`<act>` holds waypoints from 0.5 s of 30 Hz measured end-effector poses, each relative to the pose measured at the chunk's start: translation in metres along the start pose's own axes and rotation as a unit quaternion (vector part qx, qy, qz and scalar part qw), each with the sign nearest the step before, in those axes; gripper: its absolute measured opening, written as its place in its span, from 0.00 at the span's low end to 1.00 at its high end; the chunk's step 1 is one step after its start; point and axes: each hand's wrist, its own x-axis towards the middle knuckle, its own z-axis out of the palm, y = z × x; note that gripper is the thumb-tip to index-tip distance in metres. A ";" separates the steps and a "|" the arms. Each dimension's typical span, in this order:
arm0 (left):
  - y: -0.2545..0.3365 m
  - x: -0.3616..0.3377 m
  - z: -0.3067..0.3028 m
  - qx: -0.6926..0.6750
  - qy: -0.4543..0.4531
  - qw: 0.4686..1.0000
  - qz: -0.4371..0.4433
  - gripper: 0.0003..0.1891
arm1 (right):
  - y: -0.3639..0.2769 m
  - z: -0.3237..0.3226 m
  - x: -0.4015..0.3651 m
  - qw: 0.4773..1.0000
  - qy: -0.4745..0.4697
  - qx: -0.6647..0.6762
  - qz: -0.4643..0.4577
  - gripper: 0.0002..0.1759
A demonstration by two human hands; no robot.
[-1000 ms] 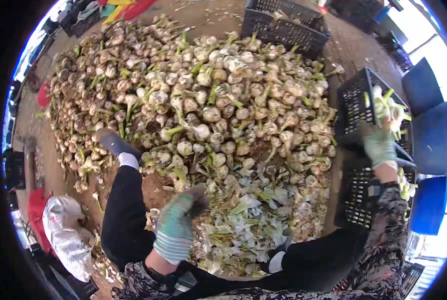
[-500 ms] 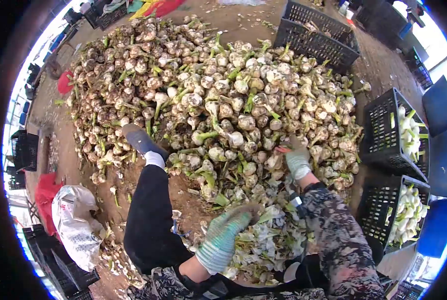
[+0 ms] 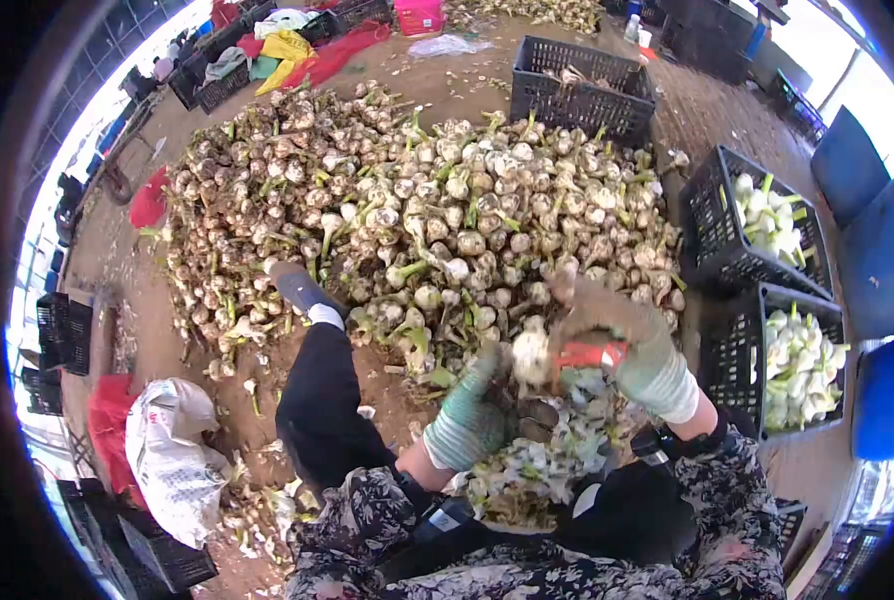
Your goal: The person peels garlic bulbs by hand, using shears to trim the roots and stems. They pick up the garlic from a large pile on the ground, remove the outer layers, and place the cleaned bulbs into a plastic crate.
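Where the gloves meet: above the peelings, the right hand (image 3: 652,370) having come back from the bulb pile and drawn close to the left hand (image 3: 464,425); one pale, rounded garlic bulb (image 3: 530,357) is between them, so the blade work, by judgement, can fall on that bulb alone.
Left glove, green-and-white knit with a dark palm: fingers partly curled, thumb raised just beside the bulb; whether they grip it cannot be told.
Right glove, same knit, soiled brown over the fingers: closed around a red-handled hand tool (image 3: 592,355); its working end is hidden; fingertips arch near the bulb.
Garlic bulb: root and stem ends blurred.
Pile: broad heap of soil-stained garlic bulbs with green stems (image 3: 417,220), beyond the hands.
Peelings: loose heap of pale green and whitish leaf skins (image 3: 547,475), below the hands.
Crates, right side: two black perforated plastic crates, the upper (image 3: 707,235) and the lower (image 3: 732,355), both bearing cleaned white bulbs.
Crate, far side: black perforated plastic crate (image 3: 582,105), upright at the pile's edge.
Sack: crumpled white woven sack (image 3: 172,455), left, beside red mesh (image 3: 115,430).
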 end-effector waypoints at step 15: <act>-0.083 -0.064 0.086 0.346 0.151 0.870 0.318 0.33 | -0.041 0.036 -0.135 0.856 0.134 0.485 0.121 0.33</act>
